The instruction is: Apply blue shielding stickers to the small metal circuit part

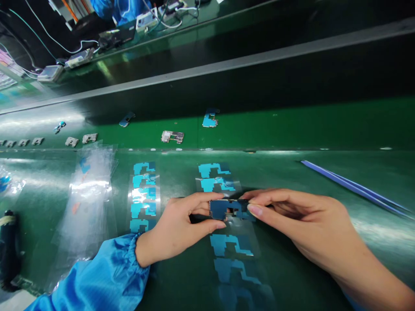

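Between my two hands is a small circuit board [219,209] with a dark blue film on its upper face. My left hand [181,224] grips its left end between thumb and fingers. At the right end, my right hand [298,216] pinches the board between thumb and fingertips. Beneath the hands lies a clear sheet of blue film stickers [231,244], partly covered by them. A second sticker strip [143,209] lies left of my left hand, close to the blue sleeve.
Purple tweezers [350,185] lie at the right. Boards [172,137] and a blue-filmed board [210,118] lie further back, with several more at left. Clear plastic sheets [87,203] are stacked at left, near a black-handled object [9,250]. Cabled devices [147,19] stand on the rear bench.
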The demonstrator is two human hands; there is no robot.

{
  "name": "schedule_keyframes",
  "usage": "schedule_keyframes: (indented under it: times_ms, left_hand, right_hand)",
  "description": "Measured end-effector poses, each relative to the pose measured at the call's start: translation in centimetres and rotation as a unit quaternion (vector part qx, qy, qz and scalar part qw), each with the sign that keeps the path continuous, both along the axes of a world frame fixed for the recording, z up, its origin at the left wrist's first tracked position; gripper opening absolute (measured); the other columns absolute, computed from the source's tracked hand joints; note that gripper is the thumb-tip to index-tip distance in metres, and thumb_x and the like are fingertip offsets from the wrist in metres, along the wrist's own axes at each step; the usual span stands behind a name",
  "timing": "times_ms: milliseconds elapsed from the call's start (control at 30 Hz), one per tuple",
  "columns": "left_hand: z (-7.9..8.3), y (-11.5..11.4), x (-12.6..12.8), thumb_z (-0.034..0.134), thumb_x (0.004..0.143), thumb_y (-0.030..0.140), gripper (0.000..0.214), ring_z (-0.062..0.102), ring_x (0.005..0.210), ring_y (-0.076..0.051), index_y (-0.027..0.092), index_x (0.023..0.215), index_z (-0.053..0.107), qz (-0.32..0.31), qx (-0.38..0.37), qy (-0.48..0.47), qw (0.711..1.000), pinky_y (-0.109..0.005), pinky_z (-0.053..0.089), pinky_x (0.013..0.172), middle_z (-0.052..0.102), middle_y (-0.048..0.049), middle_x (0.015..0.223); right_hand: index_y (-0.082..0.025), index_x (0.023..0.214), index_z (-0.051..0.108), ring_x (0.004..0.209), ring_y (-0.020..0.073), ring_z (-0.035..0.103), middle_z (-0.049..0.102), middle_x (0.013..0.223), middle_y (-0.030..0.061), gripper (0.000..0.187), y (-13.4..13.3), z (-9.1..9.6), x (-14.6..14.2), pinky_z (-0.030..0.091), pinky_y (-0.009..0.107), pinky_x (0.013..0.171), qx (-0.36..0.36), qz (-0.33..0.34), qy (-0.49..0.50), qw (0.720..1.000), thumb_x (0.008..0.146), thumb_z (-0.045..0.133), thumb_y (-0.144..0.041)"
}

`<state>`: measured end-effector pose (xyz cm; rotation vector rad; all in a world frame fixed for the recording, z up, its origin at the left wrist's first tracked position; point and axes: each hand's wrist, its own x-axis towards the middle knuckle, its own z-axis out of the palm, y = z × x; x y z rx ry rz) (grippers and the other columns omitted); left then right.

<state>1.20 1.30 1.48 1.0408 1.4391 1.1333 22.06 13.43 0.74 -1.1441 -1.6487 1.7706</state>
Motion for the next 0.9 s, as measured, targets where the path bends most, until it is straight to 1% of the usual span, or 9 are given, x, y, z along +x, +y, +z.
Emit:
schedule_keyframes:
  times_ms: [100, 233, 367, 633, 733, 767, 900]
  left_hand:
    - [0.1, 0.1, 0.0, 0.087, 0.085, 0.016, 0.048, 0.083, 0.103, -0.019, 0.024, 0.131, 0.075, 0.000, 0.001, -0.002, 1.000, -0.023, 0.068, 0.094, 0.086, -0.0006, 0.108]
    - [0.2, 0.2, 0.1, 0.087, 0.085, 0.016, 0.047, 0.083, 0.103, -0.020, 0.022, 0.130, 0.075, -0.003, 0.002, -0.007, 1.000, -0.024, 0.068, 0.095, 0.086, -0.0017, 0.107]
    - [0.2, 0.1, 0.1, 0.087, 0.085, 0.016, 0.047, 0.083, 0.102, -0.020, 0.021, 0.130, 0.075, -0.002, 0.006, -0.006, 1.000, -0.025, 0.068, 0.095, 0.085, -0.0025, 0.108]
    - [0.0, 0.0, 0.0, 0.087, 0.085, 0.016, 0.048, 0.083, 0.103, -0.020, 0.022, 0.130, 0.074, -0.003, 0.008, 0.005, 1.000, -0.025, 0.068, 0.094, 0.085, -0.0024, 0.109]
    - [0.0, 0.0, 0.0, 0.087, 0.085, 0.016, 0.049, 0.083, 0.103, -0.020, 0.022, 0.132, 0.074, -0.004, 0.004, 0.002, 1.000, -0.024, 0.068, 0.094, 0.085, -0.0021, 0.110]
    - [0.0, 0.0, 0.0, 0.087, 0.085, 0.016, 0.049, 0.083, 0.103, -0.020, 0.023, 0.132, 0.074, -0.004, 0.003, 0.004, 1.000, -0.024, 0.068, 0.094, 0.085, -0.0017, 0.109]
    - [0.0, 0.0, -0.1, 0.088, 0.085, 0.018, 0.049, 0.083, 0.102, -0.020, 0.023, 0.132, 0.075, -0.002, 0.000, 0.009, 1.000, -0.025, 0.068, 0.094, 0.085, -0.0019, 0.109]
  right_hand:
    - [-0.033, 0.081, 0.085, 0.086, 0.0213, 0.081, 0.085, 0.100, 0.0022, 0.017, 0.7, -0.6, 0.3, 0.067, 0.025, 0.076, 0.011, 0.037, 0.007, 0.999, 0.085, 0.090, -0.048]
    - [-0.032, 0.081, 0.085, 0.083, 0.0209, 0.082, 0.085, 0.100, 0.0024, 0.016, 0.9, -0.8, 0.5, 0.067, 0.024, 0.074, 0.019, 0.042, 0.006, 0.999, 0.086, 0.089, -0.047]
    - [-0.030, 0.080, 0.085, 0.083, 0.0215, 0.082, 0.085, 0.099, 0.0032, 0.018, 0.6, -0.7, 0.4, 0.067, 0.025, 0.073, 0.019, 0.031, 0.004, 0.999, 0.085, 0.089, -0.047]
    - [-0.032, 0.076, 0.084, 0.078, 0.0181, 0.080, 0.085, 0.097, 0.0020, 0.019, 0.3, -0.5, 0.2, 0.064, 0.020, 0.069, 0.017, -0.005, 0.006, 1.000, 0.081, 0.091, -0.049]
    - [-0.031, 0.076, 0.085, 0.079, 0.0199, 0.080, 0.085, 0.096, 0.0030, 0.025, 0.2, -0.2, 0.1, 0.065, 0.023, 0.070, 0.006, 0.012, -0.001, 1.000, 0.078, 0.093, -0.054]
    - [-0.031, 0.075, 0.084, 0.079, 0.0206, 0.080, 0.085, 0.096, 0.0034, 0.028, 0.1, 0.0, 0.0, 0.065, 0.024, 0.070, 0.004, 0.007, -0.005, 1.000, 0.078, 0.093, -0.058]
    - [-0.031, 0.074, 0.083, 0.082, 0.0201, 0.079, 0.084, 0.097, 0.0029, 0.040, -0.6, 0.7, -0.4, 0.064, 0.025, 0.074, -0.003, -0.044, -0.022, 0.999, 0.074, 0.091, -0.071]
